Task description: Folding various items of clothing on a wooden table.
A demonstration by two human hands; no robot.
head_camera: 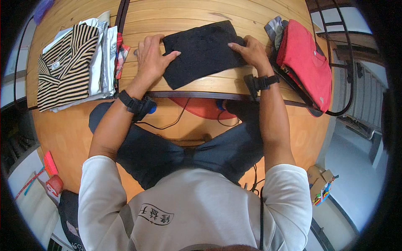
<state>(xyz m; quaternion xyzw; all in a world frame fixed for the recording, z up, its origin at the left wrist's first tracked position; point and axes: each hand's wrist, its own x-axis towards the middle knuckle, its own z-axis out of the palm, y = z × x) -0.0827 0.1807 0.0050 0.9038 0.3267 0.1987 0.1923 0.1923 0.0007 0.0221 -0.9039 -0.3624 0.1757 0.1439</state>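
Note:
A folded black cloth garment [202, 55] lies tilted on the slatted wooden table [176, 15] before me. My left hand [154, 58] grips its left edge, the thumb on top and the fingers at the far corner. At the opposite end, my right hand [251, 51] pinches the right edge with the thumb over the cloth; some of its fingers are hidden beneath. On the left stands a stack of folded clothes, topped by a black-and-tan striped shirt [67, 67]. To the right, a red folded shirt [304, 62] tops another pile.
A dark metal rail [350, 72] curves around the table's right end. Below the near table edge [201, 95] run black cables [169, 125] beside a red round object [201, 108]. A cardboard box [317, 182] stands on the floor at right, and a red plastic basket [55, 185] at left.

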